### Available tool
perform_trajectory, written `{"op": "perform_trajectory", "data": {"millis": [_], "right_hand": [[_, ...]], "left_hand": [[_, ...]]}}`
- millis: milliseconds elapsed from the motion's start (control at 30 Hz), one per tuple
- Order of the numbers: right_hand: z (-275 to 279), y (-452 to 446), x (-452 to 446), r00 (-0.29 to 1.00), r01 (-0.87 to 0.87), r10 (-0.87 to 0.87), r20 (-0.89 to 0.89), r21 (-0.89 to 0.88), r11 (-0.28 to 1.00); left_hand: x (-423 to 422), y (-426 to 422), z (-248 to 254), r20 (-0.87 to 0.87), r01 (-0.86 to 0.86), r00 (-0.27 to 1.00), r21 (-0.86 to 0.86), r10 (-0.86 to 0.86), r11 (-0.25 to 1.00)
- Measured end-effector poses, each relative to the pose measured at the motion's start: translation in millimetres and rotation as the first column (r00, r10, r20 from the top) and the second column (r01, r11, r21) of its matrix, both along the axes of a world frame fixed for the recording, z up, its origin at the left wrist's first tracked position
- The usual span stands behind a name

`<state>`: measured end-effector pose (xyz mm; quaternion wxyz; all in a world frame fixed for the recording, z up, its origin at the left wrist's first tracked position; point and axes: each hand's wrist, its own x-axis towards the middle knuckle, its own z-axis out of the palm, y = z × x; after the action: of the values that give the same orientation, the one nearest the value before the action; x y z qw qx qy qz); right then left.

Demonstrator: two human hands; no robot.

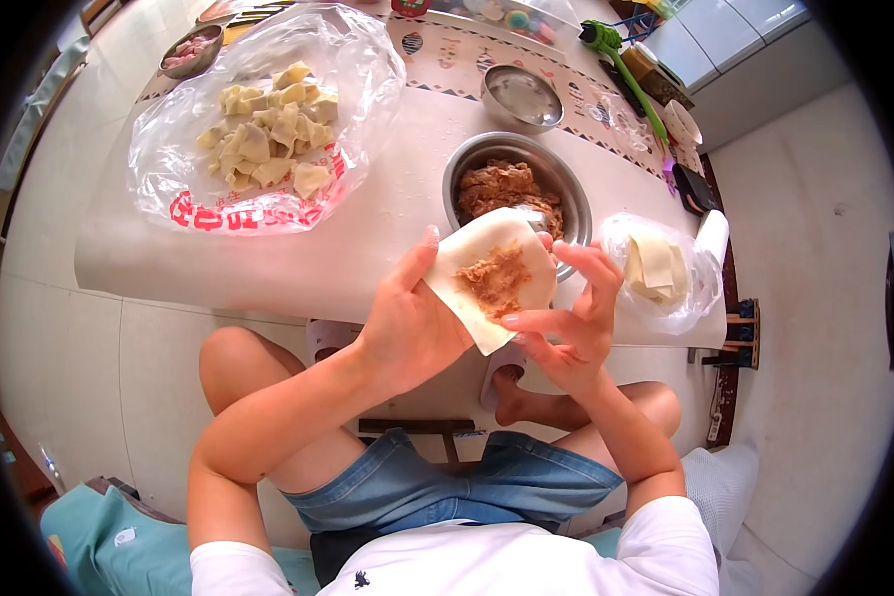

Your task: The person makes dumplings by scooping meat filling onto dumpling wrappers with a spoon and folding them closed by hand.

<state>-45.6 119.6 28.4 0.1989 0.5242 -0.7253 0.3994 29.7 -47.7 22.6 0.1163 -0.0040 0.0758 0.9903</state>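
Over the counter's [268, 276] near edge, the left grip [407, 323] is grasping a wonton wrapper [507, 228]; the right grip [576, 323] is touching it, whether pinching I cannot tell. Meat filling [497, 281] is seemingly being spread; folding would be needing clean rims. Beyond, a steel bowl [577, 189].

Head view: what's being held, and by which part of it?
A filled wrapper: the left hand holds its left side, and the right hand has fingers on its lower right edge.
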Motion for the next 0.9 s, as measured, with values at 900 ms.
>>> {"op": "perform_trajectory", "data": {"millis": [900], "right_hand": [[9, -4, -16, 0.726, 0.109, -0.092, 0.682, 0.018, 0.994]], "left_hand": [[-4, 12, -13, -0.196, -0.268, 0.963, -0.637, 0.184, 0.723]]}}
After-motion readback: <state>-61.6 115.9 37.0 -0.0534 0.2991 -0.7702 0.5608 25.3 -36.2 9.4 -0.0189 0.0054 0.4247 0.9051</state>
